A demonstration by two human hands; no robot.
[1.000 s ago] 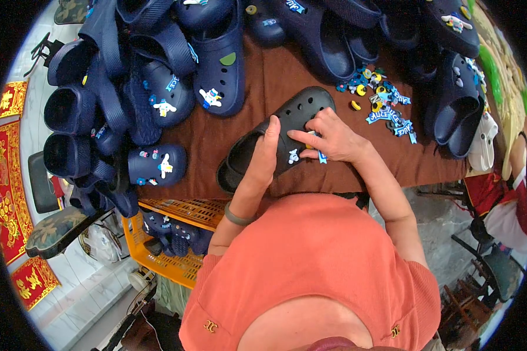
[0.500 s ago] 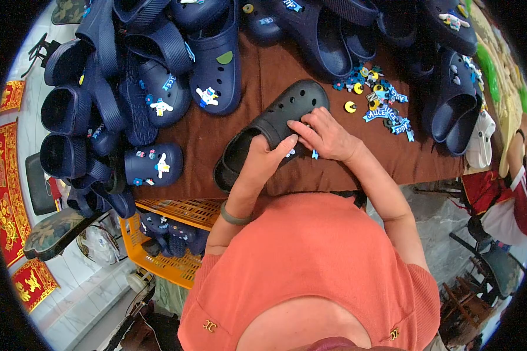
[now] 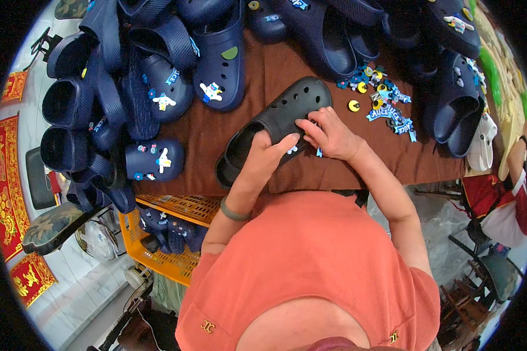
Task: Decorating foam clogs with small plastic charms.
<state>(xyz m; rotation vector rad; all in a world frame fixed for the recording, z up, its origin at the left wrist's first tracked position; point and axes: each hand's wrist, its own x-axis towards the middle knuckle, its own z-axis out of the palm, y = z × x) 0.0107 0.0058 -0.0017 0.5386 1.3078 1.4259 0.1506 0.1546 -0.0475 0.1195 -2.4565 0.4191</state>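
Observation:
A dark clog [image 3: 284, 111] with holes over its toe lies slantwise before me on brown cloth, toe pointing up and right. My left hand [image 3: 264, 158] grips it at the foot opening, fingers tucked inside and thumb lying across the upper. On the toe's near side my right hand [image 3: 335, 136] is closed, its thumb and finger pressed together by the holes. Whatever those fingertips pinch is hidden. Small white and light-blue charms [image 3: 292, 150] show on the clog below my left thumb, and a light-blue piece [image 3: 319, 152] peeks out under my right hand.
Loose rubber charms [image 3: 386, 111] are heaped right of the clog. Many navy clogs [image 3: 218, 76] crowd the table's left and far sides, several with charms on. Below the near edge stands an orange crate [image 3: 184, 210] holding more clogs. Another person's arm [image 3: 516, 155] appears far right.
The whole view has shifted slightly. Both hands keep their places on the clog, with only a small movement of the right fingertips over the toe.

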